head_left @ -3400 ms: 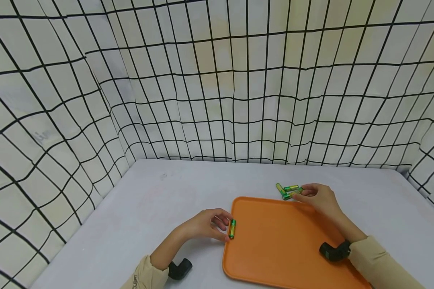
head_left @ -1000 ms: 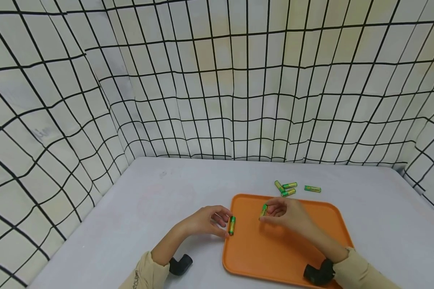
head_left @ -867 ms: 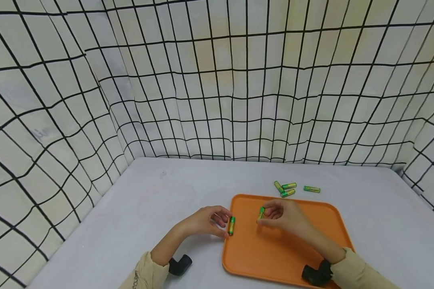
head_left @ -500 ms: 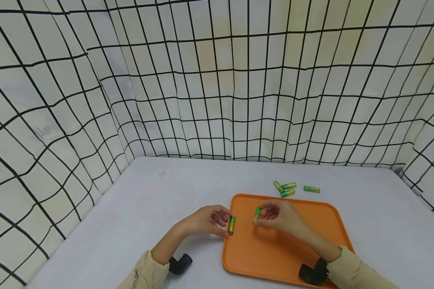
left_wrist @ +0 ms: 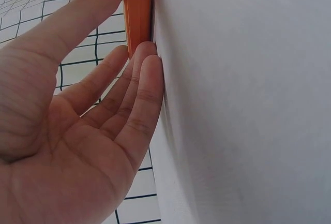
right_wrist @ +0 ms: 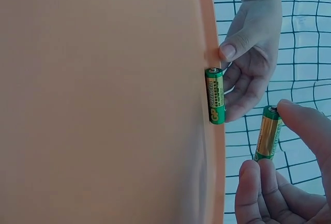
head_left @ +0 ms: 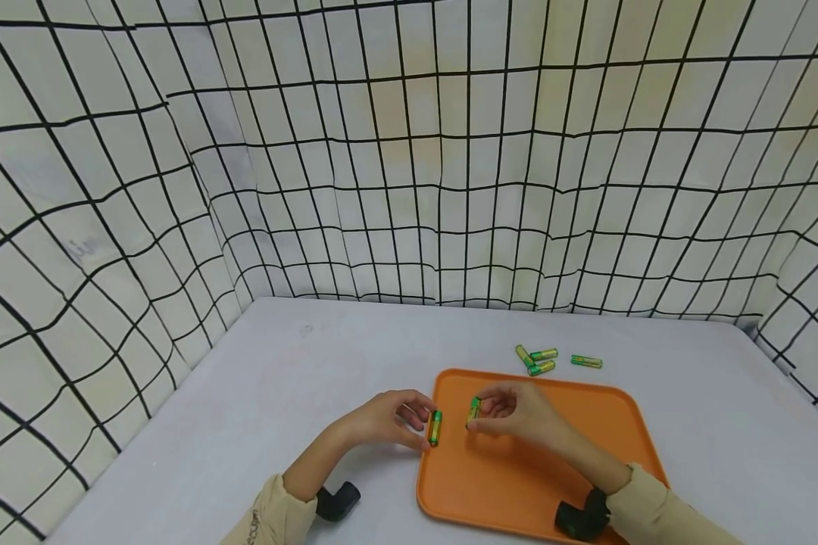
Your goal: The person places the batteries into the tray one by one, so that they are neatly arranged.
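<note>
Slid leftward over the orange tray [head_left: 504, 484] since the earlier frame, the right hand [head_left: 521, 412] has brought its held battery [head_left: 473, 412] nearer to the tray's left side; the left hand [head_left: 385, 421] has hardly shifted. Thumb and fingertips of the right hand pinch that battery by its two ends, as the right wrist view shows. On the left hand the thumb stands apart from the loosely bent fingers, which rest at the tray's left edge, around the rim battery [head_left: 435, 428] lying lengthwise there; whether they touch it I cannot tell. Beyond the tray's far edge, a three-battery cluster [head_left: 541, 368] and a lone battery [head_left: 587, 362] lie on the white table [head_left: 341, 341]. Likeliest trouble, as I judge it, is that end-to-end pinch — a slight slackening of the thumb could let the cylinder tip, drop and roll across the smooth tray. Another risk sits at the rim: a nudge from either hand, or a jolt to the tray, might set the rim battery rolling.
</note>
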The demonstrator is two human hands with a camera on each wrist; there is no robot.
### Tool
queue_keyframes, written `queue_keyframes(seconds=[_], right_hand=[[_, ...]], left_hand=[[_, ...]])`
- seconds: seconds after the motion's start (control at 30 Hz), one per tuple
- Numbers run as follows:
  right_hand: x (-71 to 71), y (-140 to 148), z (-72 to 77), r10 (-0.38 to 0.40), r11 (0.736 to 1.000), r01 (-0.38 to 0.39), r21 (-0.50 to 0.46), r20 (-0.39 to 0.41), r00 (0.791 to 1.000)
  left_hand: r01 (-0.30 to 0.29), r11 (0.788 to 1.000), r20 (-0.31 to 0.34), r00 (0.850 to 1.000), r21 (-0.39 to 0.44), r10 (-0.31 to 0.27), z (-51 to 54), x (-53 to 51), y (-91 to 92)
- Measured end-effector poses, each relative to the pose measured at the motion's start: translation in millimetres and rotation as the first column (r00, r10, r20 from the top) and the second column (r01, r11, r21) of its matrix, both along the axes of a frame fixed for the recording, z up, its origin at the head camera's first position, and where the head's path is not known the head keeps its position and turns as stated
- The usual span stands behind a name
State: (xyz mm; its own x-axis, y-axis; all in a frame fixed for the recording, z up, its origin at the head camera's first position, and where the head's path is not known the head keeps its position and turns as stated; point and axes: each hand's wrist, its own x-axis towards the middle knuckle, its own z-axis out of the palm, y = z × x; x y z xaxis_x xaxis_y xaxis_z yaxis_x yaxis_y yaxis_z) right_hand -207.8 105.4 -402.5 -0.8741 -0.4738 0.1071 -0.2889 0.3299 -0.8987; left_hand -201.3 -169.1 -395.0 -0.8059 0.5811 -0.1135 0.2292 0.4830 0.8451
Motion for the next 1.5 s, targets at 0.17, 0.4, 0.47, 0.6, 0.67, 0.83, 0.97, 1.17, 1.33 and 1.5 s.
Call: queue_keyframes(seconds=[0.17,0.4,0.47,0.6,0.67,0.83,0.97,1.17,1.33,1.5], right_hand=[[0.0,-2,0.3,0.012,1.000,-0.012,-0.002,-0.009,1.000],[0.9,-6,4.7,-0.004,1.000,0.004,0.001,-0.003,1.000],[2.2,-8,6.4,-0.008,1.000,0.008,0.001,-0.001,1.000],[5.3,-14,9.4,0.001,1.000,-0.001,-0.009,0.013,1.000],[6.8,-16,10.6,0.013,1.000,-0.013,-0.018,0.016,1.000],[6.9,-20,9.1,0.038,0.999,-0.038,-0.031,0.006,0.999],[5.3,-23,5.9,0.041,0.999,-0.041,-0.017,-0.018,0.999],[2.5,-29,3.2,0.045,0.999,-0.045,0.004,-0.020,0.999],[-0.3,-31,-1.4,0.040,0.999,-0.038,0.039,-0.046,0.998],[-2.1,-33,-4.9,0.048,0.996,-0.044,0.074,-0.049,0.998]], left_hand=[[0.001,1.000,-0.004,1.000,0.004,-0.001,0.1,-0.4,-0.4],[0.013,1.000,-0.007,1.000,0.009,-0.013,-0.1,-1.1,-0.6],[0.018,1.000,-0.008,1.000,0.008,-0.018,-0.9,-1.3,-0.8],[0.019,1.000,-0.014,1.000,0.007,-0.019,-2.6,-1.5,-1.7],[0.018,1.000,-0.010,1.000,0.007,-0.017,-2.9,-1.4,-1.8],[0.014,1.000,-0.001,1.000,0.010,-0.014,-1.8,-0.2,-1.6],[0.014,1.000,-0.001,1.000,0.017,-0.014,-0.5,0.5,-2.0],[0.010,1.000,0.000,1.000,0.021,-0.010,0.9,1.6,-2.4],[0.012,1.000,0.005,1.000,0.028,-0.012,0.9,2.4,-1.8],[0.011,0.999,0.008,1.000,0.034,-0.012,0.4,2.2,-2.0]])
